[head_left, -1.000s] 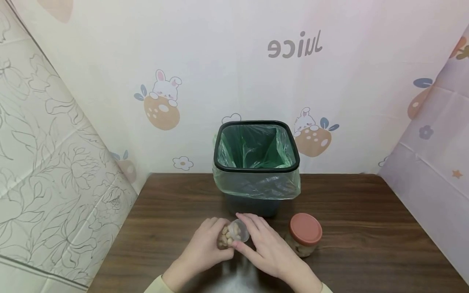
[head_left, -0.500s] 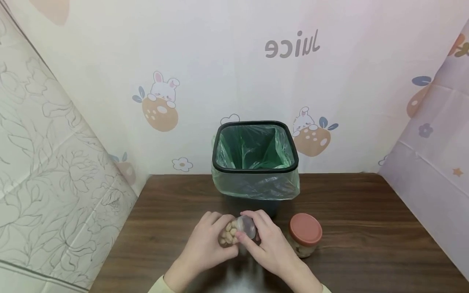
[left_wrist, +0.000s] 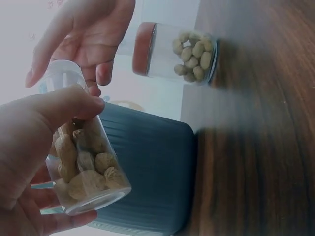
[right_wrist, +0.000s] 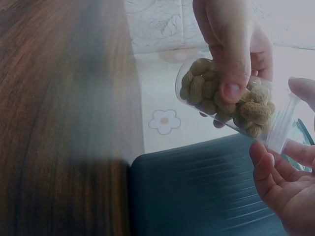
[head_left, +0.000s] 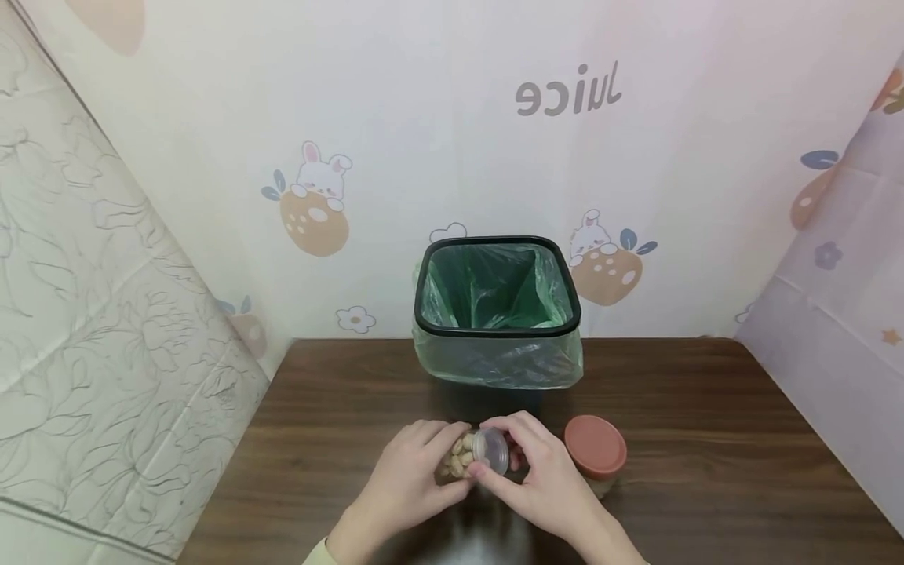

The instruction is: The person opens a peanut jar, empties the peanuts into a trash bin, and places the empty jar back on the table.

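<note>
My left hand grips a clear plastic jar of unshelled peanuts, thumb along one side and fingers round the other. The jar is tilted over above the table, its clear lid pointing towards my right hand. Thumb and fingers of that hand hold the lid from opposite sides, as the right wrist view shows; the lid sits at the jar's mouth. A second glass jar with a reddish-pink lid stands upright beside my right hand, holding several pale nuts low down.
Behind the hands stands a dark square bin lined with a translucent green bag, its black rim close to the back curtain. The brown wooden table runs up to patterned sheets on both sides.
Both hands and the peanut jar have shifted a little to the right, and the jar's lid now points more to the right. The second jar and the bin stay put.
</note>
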{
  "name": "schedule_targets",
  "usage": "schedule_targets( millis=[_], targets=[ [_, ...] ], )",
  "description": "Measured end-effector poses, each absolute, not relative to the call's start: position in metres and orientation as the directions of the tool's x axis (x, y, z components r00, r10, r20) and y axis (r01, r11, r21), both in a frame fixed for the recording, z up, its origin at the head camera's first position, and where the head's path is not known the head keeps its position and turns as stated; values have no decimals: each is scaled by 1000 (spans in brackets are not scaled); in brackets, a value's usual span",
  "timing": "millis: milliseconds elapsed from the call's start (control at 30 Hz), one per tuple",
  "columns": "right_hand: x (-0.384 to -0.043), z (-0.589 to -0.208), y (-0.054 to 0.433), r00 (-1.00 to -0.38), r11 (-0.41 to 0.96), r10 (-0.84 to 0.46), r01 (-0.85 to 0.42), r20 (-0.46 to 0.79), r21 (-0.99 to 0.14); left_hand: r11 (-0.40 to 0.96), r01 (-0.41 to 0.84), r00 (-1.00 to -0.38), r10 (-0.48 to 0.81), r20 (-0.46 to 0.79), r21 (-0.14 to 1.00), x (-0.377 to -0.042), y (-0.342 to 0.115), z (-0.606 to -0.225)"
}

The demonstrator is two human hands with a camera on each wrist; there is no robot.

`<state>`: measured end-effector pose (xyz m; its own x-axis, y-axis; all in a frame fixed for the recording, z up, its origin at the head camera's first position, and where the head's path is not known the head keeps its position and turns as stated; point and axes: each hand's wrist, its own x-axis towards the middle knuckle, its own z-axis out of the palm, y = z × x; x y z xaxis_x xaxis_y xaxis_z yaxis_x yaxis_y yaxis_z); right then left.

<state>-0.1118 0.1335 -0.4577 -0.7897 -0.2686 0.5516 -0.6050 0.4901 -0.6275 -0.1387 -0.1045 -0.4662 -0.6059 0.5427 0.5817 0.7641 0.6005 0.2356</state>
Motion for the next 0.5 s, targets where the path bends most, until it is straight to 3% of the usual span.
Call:
schedule_targets(
  millis=[500],
  targets=[
    [-122, -487, 125, -859, 448, -255, -512, 445, -733, 664, 715, -659, 539, 524, 217, -150, -108, -487]
  ],
)
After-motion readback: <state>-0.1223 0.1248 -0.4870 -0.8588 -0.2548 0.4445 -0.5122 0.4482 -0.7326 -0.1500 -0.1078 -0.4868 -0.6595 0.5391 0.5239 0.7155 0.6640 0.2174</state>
